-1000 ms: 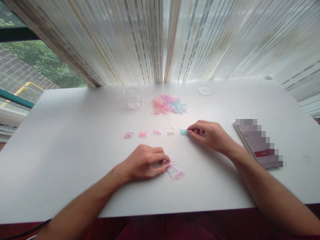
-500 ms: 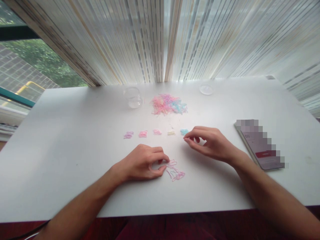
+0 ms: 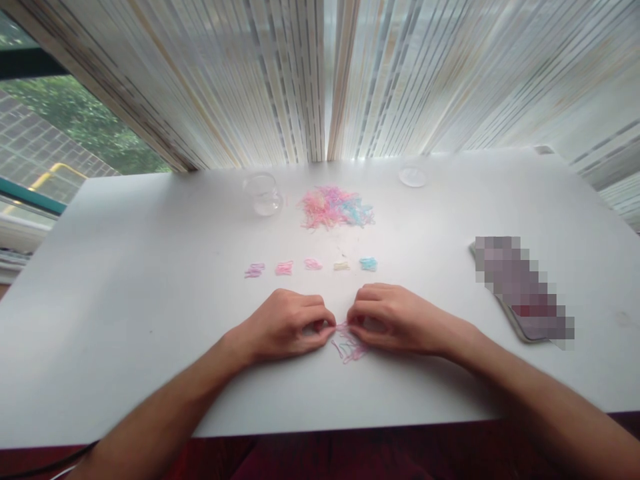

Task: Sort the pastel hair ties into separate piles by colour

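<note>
My left hand (image 3: pixel 293 325) rests on the table, thumb and forefinger pinched at the left end of a thin pink loop (image 3: pixel 341 327). From the right, my right hand (image 3: pixel 395 319) meets the same loop, fingers closed on its other end. Just below the fingertips lies a loose cluster of pink loops (image 3: pixel 350 348), partly hidden by my right hand. Beyond my hands runs a row of small groups: purple loops (image 3: pixel 255 270), coral-pink loops (image 3: pixel 284 268), pale pink loops (image 3: pixel 313 264), cream loops (image 3: pixel 341 265) and blue loops (image 3: pixel 369 264).
A mixed pastel heap of loops (image 3: pixel 335 207) lies farther back on the white table (image 3: pixel 165 280). Left of it is a clear round container (image 3: pixel 263 195); a clear lid (image 3: pixel 413 176) lies to the right. A phone (image 3: pixel 523 290) rests at right. Striped curtains (image 3: pixel 280 80) hang behind.
My right hand has left the blue group and come down and left to the pink loops beside my left hand. My left thumb and forefinger, briefly apart, have closed again.
</note>
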The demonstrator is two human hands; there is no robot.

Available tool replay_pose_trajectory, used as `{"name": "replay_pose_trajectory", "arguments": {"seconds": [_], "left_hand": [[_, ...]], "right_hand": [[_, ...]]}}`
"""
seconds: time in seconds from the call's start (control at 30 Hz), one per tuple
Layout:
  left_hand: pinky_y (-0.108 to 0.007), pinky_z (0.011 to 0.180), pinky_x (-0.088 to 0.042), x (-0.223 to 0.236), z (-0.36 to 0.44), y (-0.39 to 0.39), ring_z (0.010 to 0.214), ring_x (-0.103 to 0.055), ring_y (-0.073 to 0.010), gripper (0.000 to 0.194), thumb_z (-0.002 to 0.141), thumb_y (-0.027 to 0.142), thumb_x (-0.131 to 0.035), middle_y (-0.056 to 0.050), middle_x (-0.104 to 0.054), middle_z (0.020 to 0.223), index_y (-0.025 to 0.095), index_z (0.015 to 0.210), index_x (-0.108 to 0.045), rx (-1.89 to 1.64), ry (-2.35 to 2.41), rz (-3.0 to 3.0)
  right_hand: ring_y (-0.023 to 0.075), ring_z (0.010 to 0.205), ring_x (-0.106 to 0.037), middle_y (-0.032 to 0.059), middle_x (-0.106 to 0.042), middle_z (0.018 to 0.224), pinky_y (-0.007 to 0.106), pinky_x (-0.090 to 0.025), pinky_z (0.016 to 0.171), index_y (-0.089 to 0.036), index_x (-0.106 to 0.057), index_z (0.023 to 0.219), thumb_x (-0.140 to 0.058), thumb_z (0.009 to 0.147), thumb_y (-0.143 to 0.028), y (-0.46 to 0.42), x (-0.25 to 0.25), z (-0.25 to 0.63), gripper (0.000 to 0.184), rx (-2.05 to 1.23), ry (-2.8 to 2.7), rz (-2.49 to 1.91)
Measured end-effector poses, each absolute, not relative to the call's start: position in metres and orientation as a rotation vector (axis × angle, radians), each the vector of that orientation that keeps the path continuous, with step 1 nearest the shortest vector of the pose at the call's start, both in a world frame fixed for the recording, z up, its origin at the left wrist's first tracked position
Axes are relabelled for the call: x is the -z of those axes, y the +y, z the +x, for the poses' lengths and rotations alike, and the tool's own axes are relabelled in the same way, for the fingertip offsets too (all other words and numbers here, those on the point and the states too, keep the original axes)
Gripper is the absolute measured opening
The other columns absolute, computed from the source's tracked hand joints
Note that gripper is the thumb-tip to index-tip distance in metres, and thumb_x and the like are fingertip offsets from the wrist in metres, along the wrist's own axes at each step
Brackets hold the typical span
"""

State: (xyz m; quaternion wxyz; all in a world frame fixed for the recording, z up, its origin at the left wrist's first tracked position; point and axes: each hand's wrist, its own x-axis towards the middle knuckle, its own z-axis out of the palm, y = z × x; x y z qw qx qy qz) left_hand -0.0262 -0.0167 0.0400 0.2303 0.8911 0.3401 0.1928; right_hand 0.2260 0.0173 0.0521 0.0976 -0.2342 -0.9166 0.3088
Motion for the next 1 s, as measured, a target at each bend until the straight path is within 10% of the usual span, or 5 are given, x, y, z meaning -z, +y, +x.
{"name": "replay_pose_trajectory", "arguments": {"seconds": [1.0], "left_hand": [[-0.024,0.061,-0.045,-0.0417,-0.0239,-0.0165,0.068,-0.064,-0.0118,0.014,0.096,0.021,-0.057,-0.001,-0.072,0.084,0.02,0.097,-0.071,-0.484,0.973,2.497]], "right_hand": [[0.0177,0.075,-0.056,0.0044,-0.062,0.082,0.03,-0.044,0.07,-0.017,-0.067,0.087,-0.06,0.091,-0.017,0.0187,-0.0543,0.2284,0.008,-0.846,-2.757,-0.748]]}}
